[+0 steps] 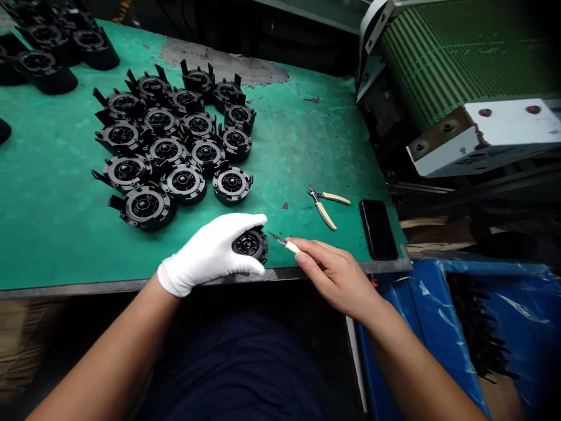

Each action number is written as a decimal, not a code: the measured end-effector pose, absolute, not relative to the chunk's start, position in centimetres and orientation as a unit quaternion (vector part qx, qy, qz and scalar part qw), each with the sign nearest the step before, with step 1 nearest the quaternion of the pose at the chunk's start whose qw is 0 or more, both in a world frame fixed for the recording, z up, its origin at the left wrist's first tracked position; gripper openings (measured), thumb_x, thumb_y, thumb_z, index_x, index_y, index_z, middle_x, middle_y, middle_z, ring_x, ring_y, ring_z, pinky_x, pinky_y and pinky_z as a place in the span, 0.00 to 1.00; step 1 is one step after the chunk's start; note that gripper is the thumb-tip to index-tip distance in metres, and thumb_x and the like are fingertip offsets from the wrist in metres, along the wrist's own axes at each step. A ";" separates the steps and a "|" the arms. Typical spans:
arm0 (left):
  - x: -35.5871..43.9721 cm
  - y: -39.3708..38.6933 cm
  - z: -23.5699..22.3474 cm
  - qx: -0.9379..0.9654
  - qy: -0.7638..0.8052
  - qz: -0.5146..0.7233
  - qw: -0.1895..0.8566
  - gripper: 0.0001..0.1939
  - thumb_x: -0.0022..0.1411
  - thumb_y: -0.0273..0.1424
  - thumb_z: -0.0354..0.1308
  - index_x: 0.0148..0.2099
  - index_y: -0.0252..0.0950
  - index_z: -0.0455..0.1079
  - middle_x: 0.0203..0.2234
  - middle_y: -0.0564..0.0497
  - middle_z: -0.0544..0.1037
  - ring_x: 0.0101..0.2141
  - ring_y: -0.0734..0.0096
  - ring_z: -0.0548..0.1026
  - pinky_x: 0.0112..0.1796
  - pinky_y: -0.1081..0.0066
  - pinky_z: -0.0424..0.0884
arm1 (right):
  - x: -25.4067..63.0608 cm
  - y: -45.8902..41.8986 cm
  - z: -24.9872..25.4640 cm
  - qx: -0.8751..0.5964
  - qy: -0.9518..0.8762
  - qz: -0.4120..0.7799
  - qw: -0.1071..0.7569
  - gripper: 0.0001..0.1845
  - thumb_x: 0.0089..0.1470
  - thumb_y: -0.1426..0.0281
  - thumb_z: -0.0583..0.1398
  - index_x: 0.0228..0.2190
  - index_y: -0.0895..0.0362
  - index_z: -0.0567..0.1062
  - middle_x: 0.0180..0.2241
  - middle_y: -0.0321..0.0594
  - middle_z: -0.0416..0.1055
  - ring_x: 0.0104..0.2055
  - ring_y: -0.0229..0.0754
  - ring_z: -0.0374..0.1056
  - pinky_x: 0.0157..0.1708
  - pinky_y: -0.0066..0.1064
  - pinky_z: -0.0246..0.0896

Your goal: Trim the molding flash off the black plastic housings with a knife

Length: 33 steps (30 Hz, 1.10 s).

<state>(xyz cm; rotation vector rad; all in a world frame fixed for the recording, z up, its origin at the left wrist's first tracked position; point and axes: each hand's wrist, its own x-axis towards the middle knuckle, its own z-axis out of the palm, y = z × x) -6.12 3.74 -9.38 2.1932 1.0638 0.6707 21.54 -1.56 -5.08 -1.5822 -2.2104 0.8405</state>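
Note:
My left hand (214,251), in a white glove, is closed around a round black plastic part (249,243) at the table's front edge. The part's ringed face is turned up, with small tabs along its right rim. Bare and to the right, my right hand (335,272) grips a small craft knife (291,246) by its cream handle. The blade points left at the part, a small gap apart from its rim. Several similar black parts (184,180) stand in a cluster beyond my left hand.
Cream-handled side cutters (326,206) lie spread on the green table mat (289,134), beside a black phone (378,229). More black parts (90,44) stand at the far left. A green ribbed conveyor belt (464,52) rises at the right, above a blue bin (421,292) holding black pieces.

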 end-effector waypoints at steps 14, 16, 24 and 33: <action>-2.5 -1.3 -10.9 0.709 0.582 0.335 0.216 0.50 0.54 0.52 0.71 0.69 0.34 0.57 0.56 0.40 0.75 0.54 0.53 0.76 0.57 0.56 0.72 | 19.5 0.9 -6.8 -0.484 -0.845 0.225 0.041 0.19 0.72 0.59 0.51 0.55 0.48 0.76 0.38 0.37 0.76 0.40 0.41 0.74 0.36 0.32 0.58; -2.5 -1.1 -11.0 0.712 0.578 0.341 0.207 0.49 0.54 0.51 0.71 0.69 0.34 0.57 0.56 0.40 0.75 0.54 0.54 0.76 0.57 0.57 0.72 | 19.7 0.8 -6.9 -0.477 -0.848 0.226 0.050 0.19 0.72 0.60 0.51 0.56 0.49 0.75 0.38 0.37 0.76 0.39 0.41 0.73 0.36 0.32 0.57; -2.7 -1.1 -11.0 0.720 0.568 0.345 0.200 0.45 0.54 0.49 0.72 0.67 0.35 0.60 0.58 0.40 0.73 0.58 0.54 0.73 0.61 0.56 0.69 | 20.1 0.7 -7.4 -0.463 -0.849 0.239 0.084 0.19 0.72 0.62 0.52 0.57 0.53 0.75 0.39 0.39 0.77 0.39 0.40 0.72 0.37 0.31 0.57; -2.8 -1.0 -11.0 0.718 0.571 0.336 0.213 0.45 0.54 0.50 0.72 0.66 0.35 0.60 0.58 0.41 0.73 0.58 0.55 0.72 0.61 0.57 0.69 | 19.7 0.7 -7.2 -0.484 -0.839 0.244 0.058 0.19 0.72 0.61 0.51 0.55 0.49 0.76 0.38 0.38 0.77 0.39 0.40 0.73 0.37 0.31 0.59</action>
